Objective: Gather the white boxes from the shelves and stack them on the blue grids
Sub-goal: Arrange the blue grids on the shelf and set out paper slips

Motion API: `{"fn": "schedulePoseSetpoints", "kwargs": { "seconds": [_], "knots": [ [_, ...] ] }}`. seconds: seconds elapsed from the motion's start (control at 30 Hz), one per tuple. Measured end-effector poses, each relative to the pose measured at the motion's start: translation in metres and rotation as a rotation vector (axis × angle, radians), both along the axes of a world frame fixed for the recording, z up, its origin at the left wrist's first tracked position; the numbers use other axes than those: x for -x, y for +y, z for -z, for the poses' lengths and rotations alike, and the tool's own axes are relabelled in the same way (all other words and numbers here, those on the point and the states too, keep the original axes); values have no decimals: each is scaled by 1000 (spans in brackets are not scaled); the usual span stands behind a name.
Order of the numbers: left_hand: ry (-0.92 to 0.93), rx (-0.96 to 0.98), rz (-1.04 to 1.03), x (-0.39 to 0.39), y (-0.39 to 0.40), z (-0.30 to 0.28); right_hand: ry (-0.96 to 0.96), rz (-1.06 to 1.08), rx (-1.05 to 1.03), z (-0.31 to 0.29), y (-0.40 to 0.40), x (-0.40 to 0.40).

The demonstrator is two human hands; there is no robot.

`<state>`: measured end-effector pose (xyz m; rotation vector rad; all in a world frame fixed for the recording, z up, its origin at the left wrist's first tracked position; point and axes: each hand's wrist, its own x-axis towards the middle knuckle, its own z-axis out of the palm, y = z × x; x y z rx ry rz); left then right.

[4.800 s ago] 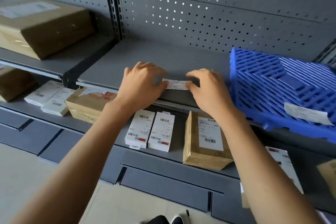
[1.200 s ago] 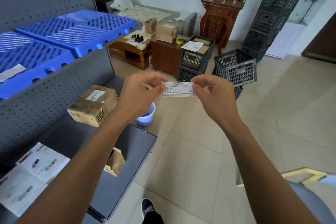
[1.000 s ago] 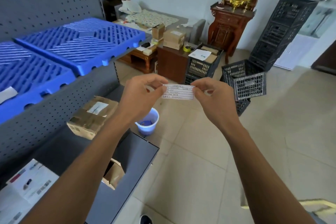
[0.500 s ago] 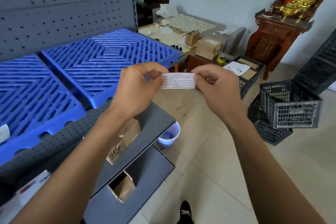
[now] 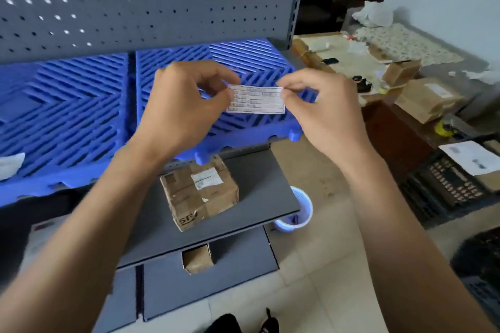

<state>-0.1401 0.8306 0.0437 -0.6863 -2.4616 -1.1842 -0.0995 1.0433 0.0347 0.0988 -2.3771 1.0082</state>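
Observation:
A small white paper label point(image 5: 255, 98) with printed lines is stretched between my hands. My left hand point(image 5: 184, 105) pinches its left end and my right hand point(image 5: 322, 108) pinches its right end. Both hover above the right blue grid point(image 5: 251, 62), which lies on the grey shelf beside a second blue grid point(image 5: 62, 105) to its left. A white label point(image 5: 10, 165) lies on the front of the left grid. A pale flat box point(image 5: 43, 227) shows dimly on the lower shelf at the left, mostly hidden by my left arm.
A taped brown carton point(image 5: 200, 192) sits on the lower grey shelf point(image 5: 259, 186), a smaller open carton point(image 5: 197, 261) below it. A blue bucket point(image 5: 297, 211) stands on the tiled floor. Cartons on a wooden table point(image 5: 422, 94) and black crates point(image 5: 446, 189) are to the right.
The view has swung left and down toward the shelf, so the blue grids now lie directly behind my hands. Both hands still hold the label, which came off the shelf edge earlier.

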Motion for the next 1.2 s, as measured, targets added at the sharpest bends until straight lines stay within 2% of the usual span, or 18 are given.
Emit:
{"fn": "schedulePoseSetpoints", "kwargs": {
  "seconds": [0.1,0.33,0.6,1.2],
  "knots": [
    [-38,23,-88,-1,-7,2,-75,-83,-42,-1,-4,9],
    [-65,80,-189,-12,-8,10,-110,-139,-99,3,-3,19],
    [5,75,-258,-25,-2,21,-109,-190,-76,12,-1,19],
    [154,119,-294,-32,1,40,75,-210,-152,35,6,26]
  ]
}}
